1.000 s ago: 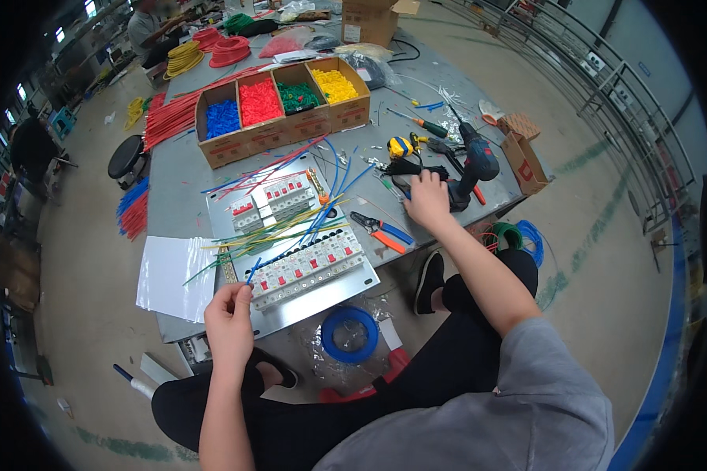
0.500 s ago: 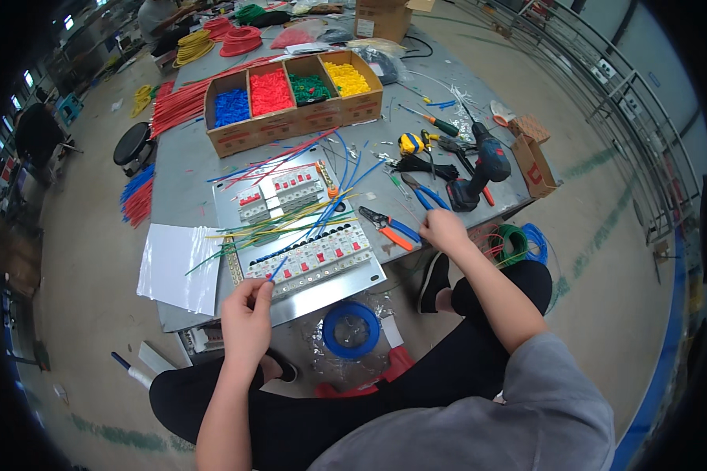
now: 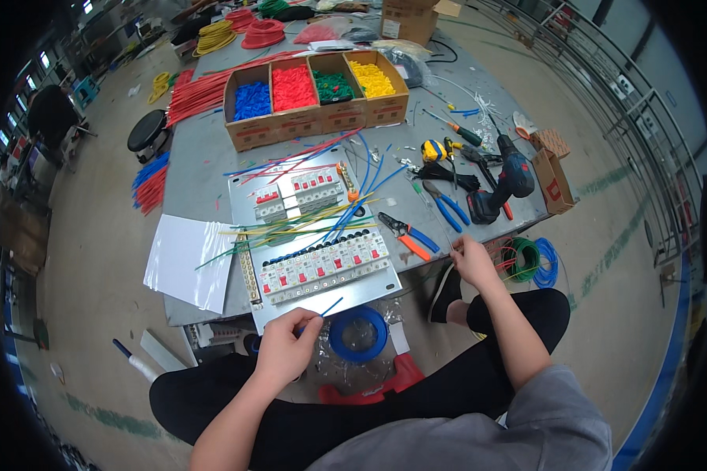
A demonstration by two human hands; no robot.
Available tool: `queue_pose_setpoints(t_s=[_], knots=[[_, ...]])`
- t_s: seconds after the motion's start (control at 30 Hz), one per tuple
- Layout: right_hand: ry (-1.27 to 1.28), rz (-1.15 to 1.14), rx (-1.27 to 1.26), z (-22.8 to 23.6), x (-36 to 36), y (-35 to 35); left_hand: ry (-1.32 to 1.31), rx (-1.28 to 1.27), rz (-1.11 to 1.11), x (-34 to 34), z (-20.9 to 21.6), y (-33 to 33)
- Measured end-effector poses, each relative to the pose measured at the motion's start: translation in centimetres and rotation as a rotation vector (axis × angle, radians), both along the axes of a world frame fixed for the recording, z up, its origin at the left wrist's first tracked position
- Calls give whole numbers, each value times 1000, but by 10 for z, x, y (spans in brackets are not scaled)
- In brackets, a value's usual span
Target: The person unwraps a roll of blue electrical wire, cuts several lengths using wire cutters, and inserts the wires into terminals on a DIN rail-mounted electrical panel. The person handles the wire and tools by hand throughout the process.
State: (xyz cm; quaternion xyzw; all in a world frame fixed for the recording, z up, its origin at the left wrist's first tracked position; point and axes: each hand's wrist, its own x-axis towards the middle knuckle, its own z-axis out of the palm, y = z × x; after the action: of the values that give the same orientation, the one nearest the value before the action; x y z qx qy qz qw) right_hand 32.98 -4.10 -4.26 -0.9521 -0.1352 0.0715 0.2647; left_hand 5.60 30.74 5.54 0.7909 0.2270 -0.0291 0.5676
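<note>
Between the thumb and fingers of my left hand (image 3: 289, 344) is a short blue wire (image 3: 332, 307), pointing up and right, just off the front edge of a metal mounting plate (image 3: 324, 302). My right hand (image 3: 475, 263) is closed in a pinch at the table's edge; a thin pale strand seems to show at its fingertips, too fine to name. On the plate sits a row of circuit breakers (image 3: 326, 268) with red levers, and a smaller breaker group (image 3: 302, 195) stands behind. Loose green and yellow wires (image 3: 271, 231) lie across it. Wire strippers (image 3: 408, 235) rest beside the plate.
A cardboard box (image 3: 322, 118) holds blue, red, green and yellow caps. Pliers (image 3: 446, 206), a cordless drill (image 3: 504, 182) and a tape measure (image 3: 433, 150) lie at the right. White plastic bags (image 3: 187, 263) lie left; a blue wire coil (image 3: 358, 334) is below the table edge.
My left hand has moved right and toward me with the blue wire, away from the breaker row. My right hand has moved slightly right and nearer. The whole view has shifted a little.
</note>
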Motion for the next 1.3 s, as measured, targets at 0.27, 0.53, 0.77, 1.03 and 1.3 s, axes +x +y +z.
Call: queue_pose_setpoints(t_s=[0.27, 0.53, 0.77, 1.03, 1.3], knots=[[806, 83, 580, 73, -19, 25, -85, 53, 61, 6, 3, -3], [1226, 439, 807, 82, -151, 143, -99, -344, 147, 25, 1, -31], [1091, 443, 908, 39, -171, 181, -56, -514, 229, 35, -22, -31], [707, 587, 419, 104, -94, 168, -185, -29, 12, 26, -4, -13], [1030, 348, 872, 86, -110, 173, -289, 148, -117, 29, -15, 6]])
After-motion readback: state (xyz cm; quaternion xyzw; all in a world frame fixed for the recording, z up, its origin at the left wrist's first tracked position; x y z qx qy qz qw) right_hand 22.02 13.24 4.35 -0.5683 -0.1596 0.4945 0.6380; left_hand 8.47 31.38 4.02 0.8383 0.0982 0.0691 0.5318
